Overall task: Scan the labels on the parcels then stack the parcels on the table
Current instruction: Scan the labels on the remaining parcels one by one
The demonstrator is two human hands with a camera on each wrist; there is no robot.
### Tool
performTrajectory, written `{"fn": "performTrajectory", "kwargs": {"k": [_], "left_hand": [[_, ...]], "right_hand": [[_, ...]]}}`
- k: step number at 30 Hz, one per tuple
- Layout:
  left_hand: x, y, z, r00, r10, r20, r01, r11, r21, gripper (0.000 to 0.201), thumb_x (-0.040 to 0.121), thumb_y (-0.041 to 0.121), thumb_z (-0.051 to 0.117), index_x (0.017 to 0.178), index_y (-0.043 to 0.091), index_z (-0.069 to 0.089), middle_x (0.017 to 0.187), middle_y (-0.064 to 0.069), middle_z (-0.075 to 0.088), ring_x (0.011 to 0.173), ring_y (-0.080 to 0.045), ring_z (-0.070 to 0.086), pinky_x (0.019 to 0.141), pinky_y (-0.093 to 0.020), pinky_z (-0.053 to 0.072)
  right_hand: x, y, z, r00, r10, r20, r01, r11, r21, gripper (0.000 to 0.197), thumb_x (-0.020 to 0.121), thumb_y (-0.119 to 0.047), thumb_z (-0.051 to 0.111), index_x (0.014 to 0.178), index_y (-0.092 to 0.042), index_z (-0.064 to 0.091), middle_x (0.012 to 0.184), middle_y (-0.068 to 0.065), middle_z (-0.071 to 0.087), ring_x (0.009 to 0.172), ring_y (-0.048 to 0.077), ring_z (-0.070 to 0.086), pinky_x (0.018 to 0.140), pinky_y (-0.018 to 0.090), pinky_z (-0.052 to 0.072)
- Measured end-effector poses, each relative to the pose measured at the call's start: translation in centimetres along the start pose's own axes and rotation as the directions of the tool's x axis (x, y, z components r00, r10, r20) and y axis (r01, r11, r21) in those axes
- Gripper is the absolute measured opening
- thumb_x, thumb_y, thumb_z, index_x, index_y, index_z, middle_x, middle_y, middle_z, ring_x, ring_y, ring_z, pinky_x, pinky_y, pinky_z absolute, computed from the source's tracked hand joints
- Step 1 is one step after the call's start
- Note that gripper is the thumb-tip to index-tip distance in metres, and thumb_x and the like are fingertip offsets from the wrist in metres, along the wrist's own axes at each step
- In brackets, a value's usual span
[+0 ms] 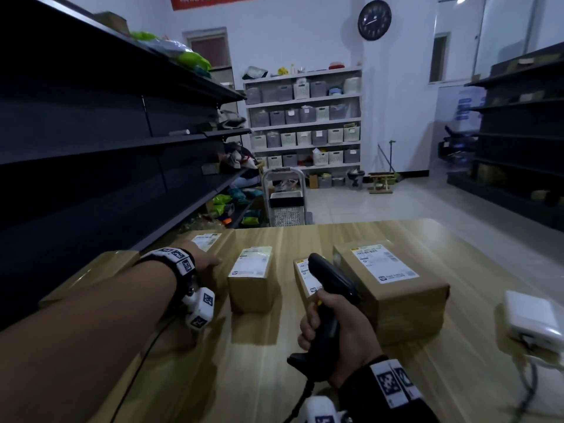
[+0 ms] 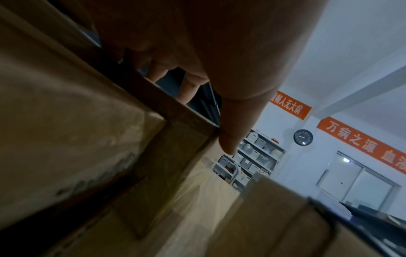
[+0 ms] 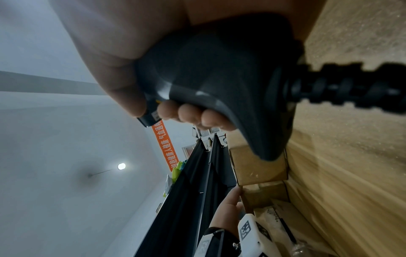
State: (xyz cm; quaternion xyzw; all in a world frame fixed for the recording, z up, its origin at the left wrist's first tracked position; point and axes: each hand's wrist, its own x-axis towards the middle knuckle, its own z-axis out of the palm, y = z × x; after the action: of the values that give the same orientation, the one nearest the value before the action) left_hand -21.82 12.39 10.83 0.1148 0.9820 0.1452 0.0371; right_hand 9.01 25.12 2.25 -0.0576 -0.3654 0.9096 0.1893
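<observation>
On the table (image 1: 259,377), the big right parcel (image 1: 393,288) shows its whole label. The left hand (image 1: 207,261) grasps the far-left parcel (image 1: 210,241), fingertips hidden. The right hand (image 1: 341,340) clenches the scanner (image 1: 332,279), which half-covers the label of the small parcel (image 1: 300,280).

A small stockroom or parcel station: dark metal shelving (image 1: 122,141) lines both sides, a white rack (image 1: 305,100) of storage bins (image 1: 288,139) fills the back wall, and cardboard parcels (image 1: 393,288) with printed shipping labels sit on a wooden counter (image 1: 259,367), a barcode scanner (image 1: 332,285) held over them. Orange banners (image 2: 351,139) hang high on the walls.
</observation>
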Motion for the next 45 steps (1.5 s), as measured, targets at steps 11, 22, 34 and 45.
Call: {"fn": "performTrajectory", "kwargs": {"k": [11, 22, 34, 45], "left_hand": [[0.5, -0.4, -0.9, 0.986, -0.136, -0.093, 0.115, 0.972, -0.205, 0.156, 0.044, 0.09, 0.081, 0.167, 0.011, 0.026, 0.157, -0.022, 0.053, 0.131, -0.046, 0.06, 0.103, -0.048, 0.056], [-9.8, 1.3, -4.3, 0.952, 0.022, -0.304, -0.248, 0.635, -0.732, 0.119, 0.046, 0.088, 0.083, 0.144, 0.028, 0.049, 0.138, -0.006, 0.059, 0.114, -0.029, 0.065, 0.092, -0.047, 0.06], [-17.0, -2.4, 7.5, 0.872, 0.271, -0.407, -0.488, 0.52, -0.701, 0.114, 0.037, 0.091, 0.092, 0.137, 0.063, 0.045, 0.143, 0.005, 0.049, 0.133, -0.027, 0.056, 0.108, -0.058, 0.055], [-17.8, -2.7, 8.3, 0.797, 0.281, -0.535, -0.592, 0.182, -0.785, 0.05, 0.087, 0.039, 0.09, 0.13, 0.035, 0.066, 0.108, 0.004, 0.069, 0.108, -0.009, 0.074, 0.09, -0.023, 0.061]], "right_hand": [[-0.5, -0.3, 0.6, 1.0, 0.0, -0.025, 0.0, 1.0, 0.001, 0.06, 0.04, -0.036, 0.104, 0.069, -0.008, 0.059, 0.065, 0.012, 0.044, 0.053, 0.025, 0.046, 0.049, 0.035, 0.042], [-0.8, -0.5, 0.6, 0.999, -0.02, -0.029, 0.021, 0.999, 0.03, 0.037, 0.063, -0.031, 0.092, 0.082, -0.005, 0.075, 0.082, 0.016, 0.068, 0.07, 0.032, 0.066, 0.063, 0.04, 0.055], [-1.6, -1.5, 1.1, 1.0, 0.008, -0.019, -0.005, 0.986, 0.167, 0.054, 0.099, -0.033, 0.053, 0.143, -0.006, 0.067, 0.146, 0.018, 0.068, 0.126, 0.036, 0.072, 0.085, 0.047, 0.066], [-0.7, -1.2, -0.1, 0.999, 0.013, -0.051, -0.014, 1.0, -0.023, 0.048, 0.078, -0.039, 0.071, 0.123, -0.028, 0.083, 0.131, 0.008, 0.078, 0.121, 0.036, 0.074, 0.082, 0.051, 0.063]]}}
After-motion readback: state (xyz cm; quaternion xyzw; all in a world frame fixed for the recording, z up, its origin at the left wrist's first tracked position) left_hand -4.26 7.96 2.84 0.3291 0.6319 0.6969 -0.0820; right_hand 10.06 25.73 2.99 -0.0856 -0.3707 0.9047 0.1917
